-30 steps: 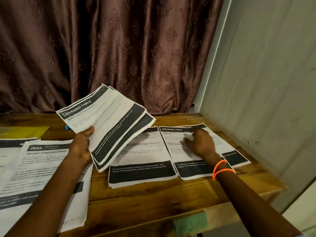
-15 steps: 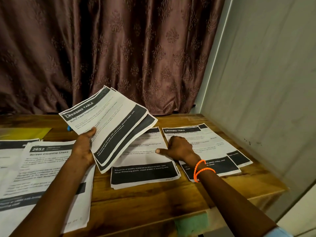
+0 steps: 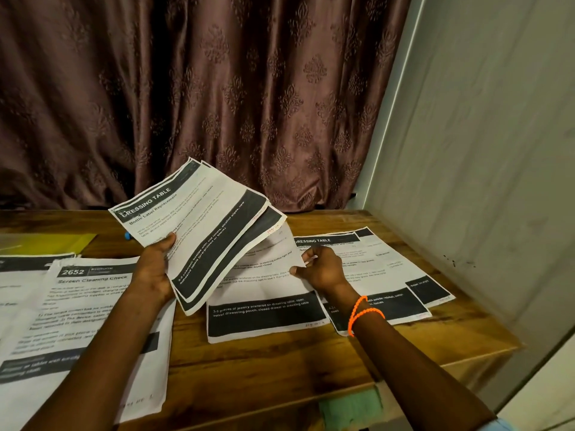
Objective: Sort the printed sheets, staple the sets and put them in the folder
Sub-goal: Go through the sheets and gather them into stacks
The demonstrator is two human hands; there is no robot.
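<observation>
My left hand [image 3: 155,269] grips a fanned bundle of printed sheets [image 3: 205,231] headed "DRESSING TABLE", held up above the wooden table [image 3: 280,374]. My right hand [image 3: 320,269], with orange bands on its wrist, pinches the right edge of the middle sheet [image 3: 264,306], which lifts and bows off the table. To the right lie two overlapping "DRESSING TABLE" sheets [image 3: 392,275]. At the left lies a pile topped by "2652 Screen Cleaning Check" [image 3: 77,321]. A yellow folder [image 3: 56,244] lies at the far left. No stapler is in view.
A brown patterned curtain [image 3: 217,104] hangs behind the table. A pale wall [image 3: 482,166] closes the right side. A small blue object [image 3: 127,235] peeks out behind the held bundle. A green patch [image 3: 351,405] sits on the table's front edge.
My right hand has left the right-hand sheets, moved left to the middle sheet and taken hold of its edge, lifting it. The left hand's bundle has stayed raised.
</observation>
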